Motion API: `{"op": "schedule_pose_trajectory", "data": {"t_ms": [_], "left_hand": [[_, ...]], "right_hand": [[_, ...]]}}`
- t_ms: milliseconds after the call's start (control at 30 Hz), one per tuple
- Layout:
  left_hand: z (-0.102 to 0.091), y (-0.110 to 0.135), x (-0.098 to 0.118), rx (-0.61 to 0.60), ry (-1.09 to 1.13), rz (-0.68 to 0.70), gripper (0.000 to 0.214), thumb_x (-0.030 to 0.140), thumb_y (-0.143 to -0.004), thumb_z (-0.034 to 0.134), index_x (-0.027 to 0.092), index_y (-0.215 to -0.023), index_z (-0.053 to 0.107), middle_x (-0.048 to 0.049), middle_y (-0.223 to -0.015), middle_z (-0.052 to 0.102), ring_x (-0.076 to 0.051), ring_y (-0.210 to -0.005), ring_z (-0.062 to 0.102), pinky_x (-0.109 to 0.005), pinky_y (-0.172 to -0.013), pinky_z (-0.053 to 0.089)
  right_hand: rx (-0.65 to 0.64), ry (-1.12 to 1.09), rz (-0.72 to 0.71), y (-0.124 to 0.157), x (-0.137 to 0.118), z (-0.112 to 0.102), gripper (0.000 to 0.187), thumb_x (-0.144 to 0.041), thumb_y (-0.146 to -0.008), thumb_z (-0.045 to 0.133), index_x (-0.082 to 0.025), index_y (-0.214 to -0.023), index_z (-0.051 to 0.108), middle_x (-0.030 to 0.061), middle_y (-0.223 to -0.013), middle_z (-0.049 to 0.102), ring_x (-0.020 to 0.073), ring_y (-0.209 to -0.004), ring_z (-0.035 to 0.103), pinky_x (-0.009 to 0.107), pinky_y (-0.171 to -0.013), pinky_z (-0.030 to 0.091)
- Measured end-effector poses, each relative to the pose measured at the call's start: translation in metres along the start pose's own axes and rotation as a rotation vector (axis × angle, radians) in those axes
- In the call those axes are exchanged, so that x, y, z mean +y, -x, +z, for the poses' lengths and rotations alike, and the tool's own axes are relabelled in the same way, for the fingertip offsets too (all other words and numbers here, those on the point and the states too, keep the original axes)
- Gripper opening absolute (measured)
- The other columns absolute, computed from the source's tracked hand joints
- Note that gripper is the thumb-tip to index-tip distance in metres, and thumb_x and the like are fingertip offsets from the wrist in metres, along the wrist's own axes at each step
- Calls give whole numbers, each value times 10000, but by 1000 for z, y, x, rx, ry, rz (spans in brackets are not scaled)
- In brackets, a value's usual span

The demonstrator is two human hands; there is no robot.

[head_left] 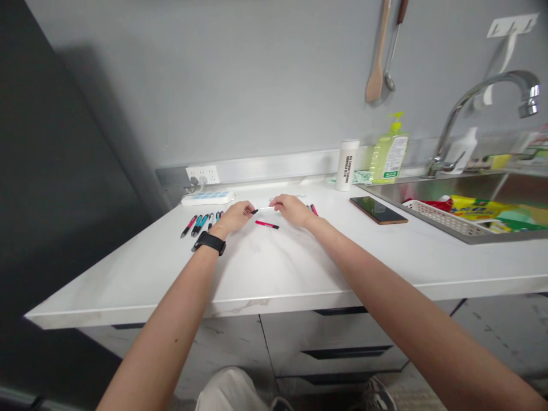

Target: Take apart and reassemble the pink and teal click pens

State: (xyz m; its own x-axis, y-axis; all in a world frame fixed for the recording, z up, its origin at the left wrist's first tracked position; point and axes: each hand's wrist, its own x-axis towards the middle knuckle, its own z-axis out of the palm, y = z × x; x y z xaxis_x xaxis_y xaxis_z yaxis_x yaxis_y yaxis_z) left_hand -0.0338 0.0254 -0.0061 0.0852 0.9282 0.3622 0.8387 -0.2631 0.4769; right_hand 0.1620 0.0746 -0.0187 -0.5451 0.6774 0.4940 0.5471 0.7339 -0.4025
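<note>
My left hand, with a black band on its wrist, pinches a small black pen part. My right hand closes on the far end of a thin white rod, which looks like a pen refill. This rod spans the gap between the hands; whether it sits inside the black part I cannot tell. Just below them a red pen barrel with a black end lies on the white counter. Several red, teal and white pens lie left of my left hand, some partly hidden by it. Red pen pieces show behind my right wrist.
A power strip lies along the wall at the left. On the right are a phone, a white cup, a yellow-green soap bottle and a sink with a tap. Drawers sit below the counter edge.
</note>
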Motion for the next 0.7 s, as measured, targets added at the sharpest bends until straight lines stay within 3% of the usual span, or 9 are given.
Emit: {"op": "schedule_pose_trajectory", "data": {"t_ms": [500,700], "left_hand": [[1,-2,-1,-40,13,71,151,185,-633,528,196,-747,625,-32,-810,656,-173,-775,576,-293,-762,451],[3,-1,5,-55,44,133,145,200,-663,541,190,-763,645,-43,-826,660,-172,-782,581,-300,-794,449]], "right_hand": [[-25,116,38,0,-1,1,281,-76,-827,448,-166,-975,669,87,-1048,643,176,-990,574,249,-888,391],[-1,59,-43,1,-8,0,269,-74,-828,453,-163,-959,671,67,-1023,651,156,-949,582,241,-861,396]]}}
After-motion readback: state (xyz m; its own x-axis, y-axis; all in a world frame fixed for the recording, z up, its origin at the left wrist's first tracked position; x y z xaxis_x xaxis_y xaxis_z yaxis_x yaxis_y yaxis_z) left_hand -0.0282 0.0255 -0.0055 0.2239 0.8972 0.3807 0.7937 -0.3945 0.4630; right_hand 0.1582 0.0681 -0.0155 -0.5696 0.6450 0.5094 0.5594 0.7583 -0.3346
